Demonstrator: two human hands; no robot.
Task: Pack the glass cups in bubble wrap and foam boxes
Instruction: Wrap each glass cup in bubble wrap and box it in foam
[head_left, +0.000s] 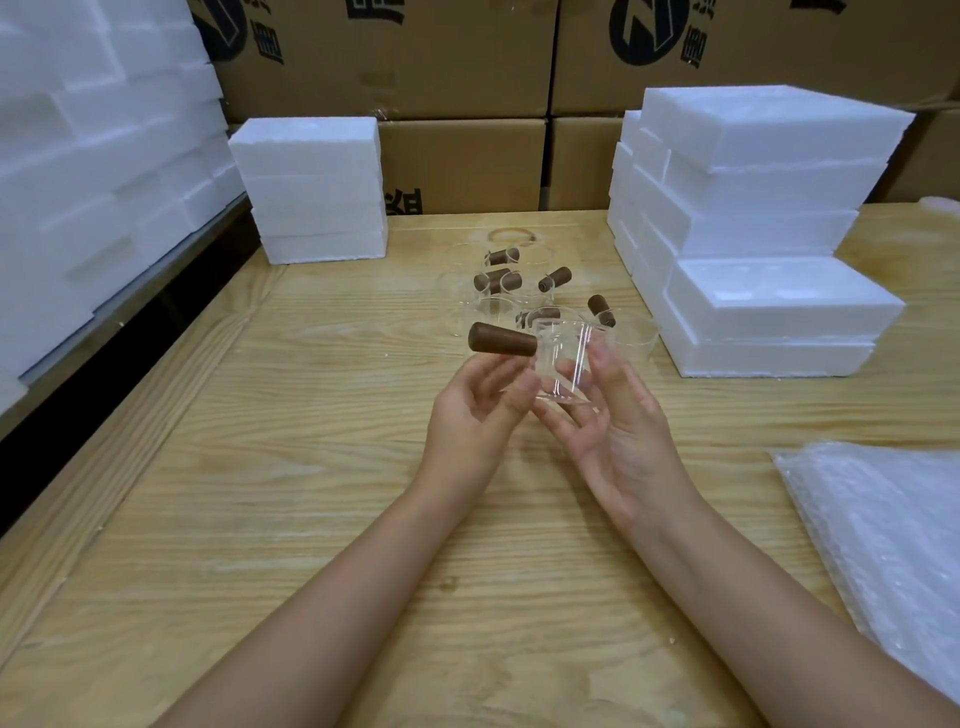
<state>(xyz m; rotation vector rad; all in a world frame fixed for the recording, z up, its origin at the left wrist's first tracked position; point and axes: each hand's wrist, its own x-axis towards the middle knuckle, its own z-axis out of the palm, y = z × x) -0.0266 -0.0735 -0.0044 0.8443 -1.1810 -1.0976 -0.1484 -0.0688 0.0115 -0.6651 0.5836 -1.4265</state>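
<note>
A clear glass cup (563, 358) with a brown wooden handle (501, 339) is held above the middle of the wooden table (291, 467). My left hand (475, 415) grips it from the left, under the handle. My right hand (615, 431) holds its right side and base with curled fingers. Behind it, several more glass cups with brown handles (511, 283) stand grouped on the table. A pile of bubble wrap (883, 545) lies at the right edge. White foam boxes are stacked at the back right (753, 228) and the back left (317, 187).
A tall wall of foam pieces (98, 171) fills the left side beyond the table edge. Brown cardboard cartons (462, 67) are stacked along the back. A round stain mark (511, 236) shows on the table behind the cups.
</note>
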